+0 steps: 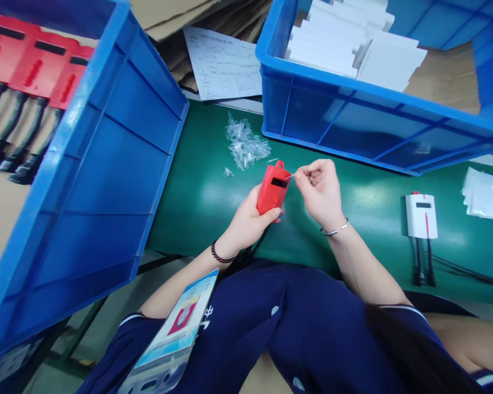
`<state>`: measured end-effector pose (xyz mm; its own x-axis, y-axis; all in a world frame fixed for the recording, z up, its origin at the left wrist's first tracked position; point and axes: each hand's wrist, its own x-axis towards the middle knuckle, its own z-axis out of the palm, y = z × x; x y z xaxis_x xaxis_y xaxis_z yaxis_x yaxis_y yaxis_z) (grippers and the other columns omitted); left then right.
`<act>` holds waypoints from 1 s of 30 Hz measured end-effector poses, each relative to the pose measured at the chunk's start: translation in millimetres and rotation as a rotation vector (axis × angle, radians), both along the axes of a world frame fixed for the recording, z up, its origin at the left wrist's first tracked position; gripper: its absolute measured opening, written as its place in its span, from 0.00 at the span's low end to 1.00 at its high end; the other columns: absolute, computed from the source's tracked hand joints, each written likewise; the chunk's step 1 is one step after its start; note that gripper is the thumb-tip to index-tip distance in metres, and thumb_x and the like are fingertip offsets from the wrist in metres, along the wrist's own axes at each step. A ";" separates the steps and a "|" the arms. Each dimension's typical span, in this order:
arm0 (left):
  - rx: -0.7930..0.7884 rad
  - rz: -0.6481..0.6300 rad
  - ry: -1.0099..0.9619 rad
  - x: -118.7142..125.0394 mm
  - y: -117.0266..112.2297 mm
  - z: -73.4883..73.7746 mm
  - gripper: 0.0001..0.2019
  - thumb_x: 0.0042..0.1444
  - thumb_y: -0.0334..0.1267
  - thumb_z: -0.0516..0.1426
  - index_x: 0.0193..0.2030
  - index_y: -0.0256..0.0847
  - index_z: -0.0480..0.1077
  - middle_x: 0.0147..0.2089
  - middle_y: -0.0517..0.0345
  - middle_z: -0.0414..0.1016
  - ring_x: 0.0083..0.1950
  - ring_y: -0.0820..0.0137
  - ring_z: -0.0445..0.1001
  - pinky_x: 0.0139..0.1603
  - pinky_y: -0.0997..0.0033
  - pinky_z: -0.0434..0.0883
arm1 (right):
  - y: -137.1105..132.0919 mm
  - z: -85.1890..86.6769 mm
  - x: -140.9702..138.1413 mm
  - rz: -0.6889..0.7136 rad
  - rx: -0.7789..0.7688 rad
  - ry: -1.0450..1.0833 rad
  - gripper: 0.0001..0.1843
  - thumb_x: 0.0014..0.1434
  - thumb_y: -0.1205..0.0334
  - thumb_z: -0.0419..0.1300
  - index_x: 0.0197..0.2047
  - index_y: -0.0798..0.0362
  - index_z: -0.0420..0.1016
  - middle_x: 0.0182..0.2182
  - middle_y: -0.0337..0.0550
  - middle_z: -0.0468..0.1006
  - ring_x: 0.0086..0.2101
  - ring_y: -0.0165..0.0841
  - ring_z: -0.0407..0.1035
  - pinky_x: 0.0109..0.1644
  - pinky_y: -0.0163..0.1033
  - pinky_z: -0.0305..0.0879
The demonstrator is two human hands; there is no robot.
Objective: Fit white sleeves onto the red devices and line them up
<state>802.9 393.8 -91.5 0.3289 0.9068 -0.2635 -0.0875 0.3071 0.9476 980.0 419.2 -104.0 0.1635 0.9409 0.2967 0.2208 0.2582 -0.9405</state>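
Note:
My left hand (248, 219) is wrapped round a red handheld device (271, 192) with a dark window and a loop at its top. Black cable (259, 242) runs down from below that hand. Just right of the device, my right hand (321, 186) pinches a thin, clear sliver (290, 176), whose tip meets the device's upper right edge; whether it is inserted I cannot tell. Beyond the device lies a loose pile of small clear plastic pieces (246, 145) on the green table (201, 180).
A blue crate (119, 142) at left holds red devices (39, 60) with black cables. Another blue crate (332, 104) at back right holds white casings (349, 44). A white device (422, 216) and clear bags (487, 194) lie at right. A printed sheet (225, 65) lies behind.

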 end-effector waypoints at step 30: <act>-0.119 0.335 -0.103 -41.8 -4.7 61.2 0.28 0.46 0.45 0.71 0.54 0.37 0.75 0.53 0.46 0.80 0.45 0.60 0.82 0.44 0.69 0.81 | 177.1 119.4 208.1 -0.243 -0.376 -1.356 0.35 0.44 0.56 0.76 0.53 0.60 0.72 0.50 0.60 0.73 0.49 0.48 0.68 0.53 0.48 0.67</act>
<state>761.1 389.1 -30.3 0.0489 0.9335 -0.3551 -0.2949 0.3532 0.8878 1188.1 596.3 15.4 0.1258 0.9875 0.0945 0.9913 -0.1289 0.0274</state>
